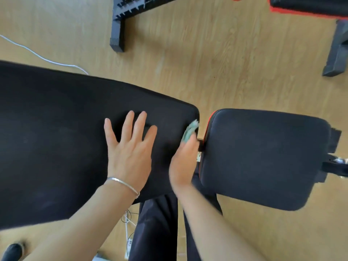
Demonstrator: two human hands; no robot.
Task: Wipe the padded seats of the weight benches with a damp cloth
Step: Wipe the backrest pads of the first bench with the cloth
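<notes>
The left hand (130, 147) lies flat on the long black pad (56, 138), fingers straight and spread. The right hand (183, 162) (blurred) grips a pale green cloth (190, 131), which pokes out at its twelve o'clock against that pad's end edge. The shorter seat pad (263, 157) sits at its three o'clock.

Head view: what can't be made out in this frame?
Cloth: mostly hidden behind the right hand; motion blur hides the grip, and any dampness cannot be told.
Long pad: its left end is cut off by the frame edge.
Second bench: cut off at the top right corner.
</notes>
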